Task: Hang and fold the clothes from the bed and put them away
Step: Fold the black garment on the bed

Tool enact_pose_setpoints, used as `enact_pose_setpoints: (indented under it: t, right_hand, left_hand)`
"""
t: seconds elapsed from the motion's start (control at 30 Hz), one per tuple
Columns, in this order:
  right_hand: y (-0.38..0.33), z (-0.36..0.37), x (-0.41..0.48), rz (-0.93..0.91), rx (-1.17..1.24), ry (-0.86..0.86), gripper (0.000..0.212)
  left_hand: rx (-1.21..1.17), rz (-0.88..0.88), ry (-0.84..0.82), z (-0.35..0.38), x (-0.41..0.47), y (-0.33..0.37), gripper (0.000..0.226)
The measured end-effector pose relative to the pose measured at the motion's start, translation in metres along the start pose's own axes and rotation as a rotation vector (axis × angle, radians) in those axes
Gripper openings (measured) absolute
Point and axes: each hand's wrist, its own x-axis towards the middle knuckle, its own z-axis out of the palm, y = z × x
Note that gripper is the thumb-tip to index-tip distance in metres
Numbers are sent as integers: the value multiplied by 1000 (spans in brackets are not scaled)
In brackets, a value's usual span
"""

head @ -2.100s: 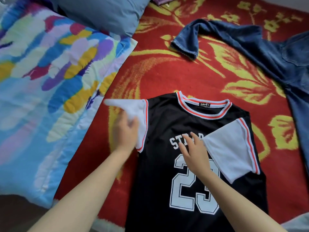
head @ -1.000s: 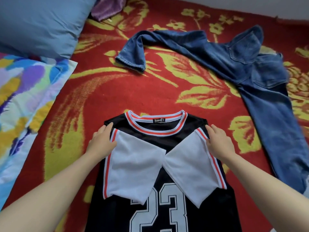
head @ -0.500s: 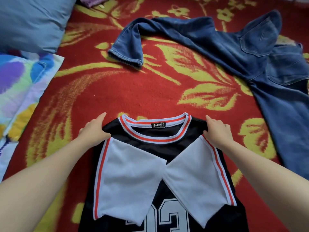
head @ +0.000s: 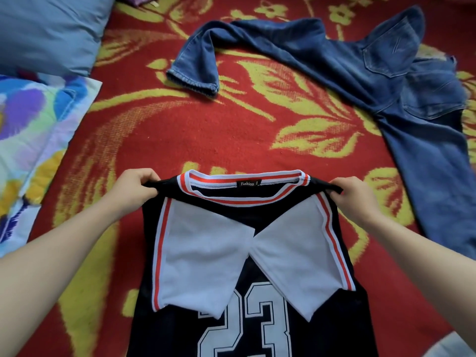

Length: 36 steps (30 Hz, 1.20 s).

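A black jersey point(head: 247, 215) with a white 23 and a red-and-white collar lies front up on the red bed cover. Both white sleeves are folded inward and meet over its chest. My left hand point(head: 134, 188) pinches the left shoulder corner. My right hand point(head: 356, 197) pinches the right shoulder corner. The shoulder edge is lifted slightly off the cover and pulled taut between my hands. Blue jeans point(head: 386, 81) lie spread out behind the jersey, to the right.
The red cover with yellow flowers point(head: 206, 140) spans the bed. A blue pillow point(head: 49, 29) sits at the back left, above a colourful quilt point(head: 33, 130) along the left side. A scrap of purple cloth point(head: 139, 0) shows at the top edge.
The left sleeve was folded in over the chest. My hands then slid up to the shoulder corners, closed on them and raised the collar edge off the cover.
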Motion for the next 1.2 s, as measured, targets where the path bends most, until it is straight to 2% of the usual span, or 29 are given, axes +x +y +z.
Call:
enact_pose_setpoints:
  t: [0.2, 0.27, 0.37, 0.43, 0.47, 0.5, 0.53, 0.57, 0.6, 0.63, 0.67, 0.7, 0.73, 0.77, 0.83, 0.87, 0.93, 0.97, 1.07, 1.13, 1.2]
  right_hand:
    - [3, -21, -56, -198, 51, 177, 20]
    - [10, -25, -78, -285, 36, 191, 20]
    - [24, -26, -114, -326, -21, 183, 19]
    - [36, -23, -142, -397, -77, 173, 25]
    - [42, -20, -154, -458, -112, 170, 29]
    - [46, -16, -168, -521, -156, 158, 34]
    - [50, -11, -180, -588, -218, 141, 41]
    - [56, -2, -193, -641, -294, 102, 47]
    - [60, 8, -205, -666, -378, 32, 46]
    - [62, 20, -216, -655, -468, -55, 38]
    - [62, 31, -226, -622, -556, -144, 29]
    - [60, 41, -232, -572, -607, -221, 24]
    - [56, 49, -235, -509, -612, -284, 27]
    - [50, 54, -236, -448, -572, -305, 37]
    - [31, 56, -230, -388, -466, -170, 51]
    - [20, 54, -225, -399, -437, -66, 50]
    - [0, 51, -208, -430, -410, 51, 37]
    - [-7, 50, -198, -407, -395, 41, 34]
    - [-20, 43, -164, -267, -361, -95, 44]
    - [-16, 39, -146, -187, -388, -250, 61]
    - [-10, 31, -130, -114, -390, -497, 68]
  left_hand:
    - [-165, 97, -102, -21, -51, 10, 36]
    - [-204, 136, -167, -22, -76, 4, 42]
    - [-143, 239, -193, -20, -120, -20, 43]
    - [80, 341, -270, -12, -147, -15, 77]
    - [159, 480, -303, -3, -155, -13, 91]
    - [179, 624, -370, 6, -165, -15, 91]
    - [278, 717, -427, 19, -179, -34, 60]
    - [338, 585, -457, 28, -193, -44, 43]
    - [485, 458, -686, 27, -215, -54, 40]
    - [604, 348, -878, 38, -224, -80, 53]
    - [822, 387, -707, 54, -226, -109, 56]
    - [854, 332, -593, 62, -227, -129, 46]
    - [910, 353, -497, 73, -232, -124, 25]
    - [863, 362, -507, 79, -235, -109, 14]
    - [782, 455, -350, 92, -232, -80, 30]
    - [775, 563, -180, 97, -226, -72, 33]
    - [750, 549, -35, 100, -210, -51, 39]
    - [786, 498, 0, 100, -202, -47, 44]
    - [866, 297, -9, 96, -174, -40, 57]
    - [932, 98, -117, 85, -154, -42, 69]
    - [876, -46, -273, 73, -139, -51, 72]
